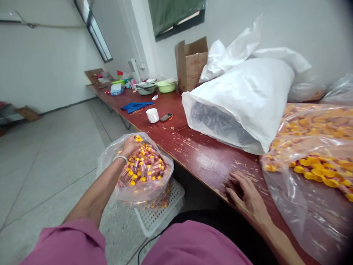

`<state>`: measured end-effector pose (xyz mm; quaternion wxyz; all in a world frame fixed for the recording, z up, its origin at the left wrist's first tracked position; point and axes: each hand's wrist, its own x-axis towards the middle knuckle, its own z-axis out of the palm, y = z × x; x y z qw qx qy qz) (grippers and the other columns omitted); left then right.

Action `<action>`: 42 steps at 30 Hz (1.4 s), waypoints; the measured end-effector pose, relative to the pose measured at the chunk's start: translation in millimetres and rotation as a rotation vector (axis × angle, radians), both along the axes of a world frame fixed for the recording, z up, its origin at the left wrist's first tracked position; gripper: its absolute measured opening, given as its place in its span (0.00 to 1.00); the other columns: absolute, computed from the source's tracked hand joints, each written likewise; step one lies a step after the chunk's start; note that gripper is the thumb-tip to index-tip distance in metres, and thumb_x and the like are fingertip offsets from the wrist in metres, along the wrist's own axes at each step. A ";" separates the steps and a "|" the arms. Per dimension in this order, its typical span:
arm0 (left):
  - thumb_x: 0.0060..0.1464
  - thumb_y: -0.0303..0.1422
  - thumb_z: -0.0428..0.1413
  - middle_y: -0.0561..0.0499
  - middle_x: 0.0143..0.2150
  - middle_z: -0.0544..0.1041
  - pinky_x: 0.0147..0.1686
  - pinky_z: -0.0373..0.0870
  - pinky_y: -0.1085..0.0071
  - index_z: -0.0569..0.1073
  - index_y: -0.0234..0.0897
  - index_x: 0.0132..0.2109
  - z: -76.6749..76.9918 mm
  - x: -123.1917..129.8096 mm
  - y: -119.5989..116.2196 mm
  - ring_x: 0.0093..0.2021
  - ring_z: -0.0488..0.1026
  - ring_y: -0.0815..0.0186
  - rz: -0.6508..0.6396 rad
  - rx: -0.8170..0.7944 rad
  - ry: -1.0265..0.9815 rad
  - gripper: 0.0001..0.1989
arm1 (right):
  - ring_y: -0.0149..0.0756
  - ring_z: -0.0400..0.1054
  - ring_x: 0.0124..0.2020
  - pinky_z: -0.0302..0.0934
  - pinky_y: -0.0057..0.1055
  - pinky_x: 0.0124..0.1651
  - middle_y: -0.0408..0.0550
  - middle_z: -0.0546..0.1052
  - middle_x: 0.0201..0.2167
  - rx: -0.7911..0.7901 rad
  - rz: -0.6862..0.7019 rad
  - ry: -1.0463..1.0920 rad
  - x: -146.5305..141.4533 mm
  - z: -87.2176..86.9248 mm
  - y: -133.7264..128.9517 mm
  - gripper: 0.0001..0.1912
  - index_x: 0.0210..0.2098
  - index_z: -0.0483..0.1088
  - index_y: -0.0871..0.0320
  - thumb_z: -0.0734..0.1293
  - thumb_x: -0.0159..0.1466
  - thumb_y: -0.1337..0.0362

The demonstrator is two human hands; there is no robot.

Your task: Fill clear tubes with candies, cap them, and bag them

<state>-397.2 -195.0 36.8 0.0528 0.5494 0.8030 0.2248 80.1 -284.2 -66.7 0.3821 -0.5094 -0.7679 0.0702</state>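
Note:
My left hand reaches into an open clear bag at the left, among small yellow-capped tubes. Its fingertips are hidden, so what it may hold cannot be made out. The bag rests on a white perforated crate beside the table. My right hand is at the front edge of the red table, fingers apart and holding nothing. Right of it lies a clear bag with yellow-capped pieces. Behind it, a white sack lies open, with clear tubes inside.
On the table stand a white cup, a phone-like device, a blue cloth, green basins and a cardboard box. The table's front edge runs diagonally between my hands.

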 end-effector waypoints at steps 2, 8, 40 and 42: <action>0.41 0.37 0.60 0.44 0.43 0.75 0.42 0.63 0.67 0.68 0.33 0.45 -5.0 -17.6 4.4 0.43 0.68 0.58 0.023 0.021 0.053 0.23 | 0.45 0.65 0.53 0.63 0.46 0.54 0.55 0.69 0.51 0.005 0.000 -0.015 -1.9 -0.4 1.1 0.20 0.53 0.63 0.55 0.60 0.62 0.58; 0.48 0.40 0.56 0.43 0.48 0.74 0.45 0.62 0.66 0.67 0.33 0.53 -3.3 -42.0 21.2 0.43 0.69 0.58 0.008 0.043 0.122 0.25 | 0.44 0.67 0.51 0.66 0.44 0.51 0.54 0.70 0.51 -0.044 -0.009 0.013 1.0 -3.5 1.6 0.20 0.53 0.63 0.54 0.61 0.62 0.58; 0.42 0.18 0.53 0.44 0.60 0.63 0.50 0.58 0.59 0.67 0.43 0.56 -29.0 336.1 246.4 0.54 0.60 0.52 -1.349 0.046 0.759 0.32 | 0.34 0.70 0.41 0.65 0.30 0.45 0.47 0.75 0.39 -0.202 -0.054 0.362 3.0 18.6 9.7 0.11 0.42 0.70 0.55 0.61 0.62 0.70; 0.41 0.18 0.54 0.43 0.57 0.66 0.48 0.59 0.63 0.68 0.40 0.54 -29.5 340.4 248.4 0.51 0.63 0.54 -1.361 0.007 0.704 0.30 | 0.34 0.70 0.41 0.64 0.29 0.45 0.47 0.75 0.39 -0.216 -0.052 0.375 3.4 19.6 9.8 0.11 0.42 0.70 0.55 0.61 0.62 0.71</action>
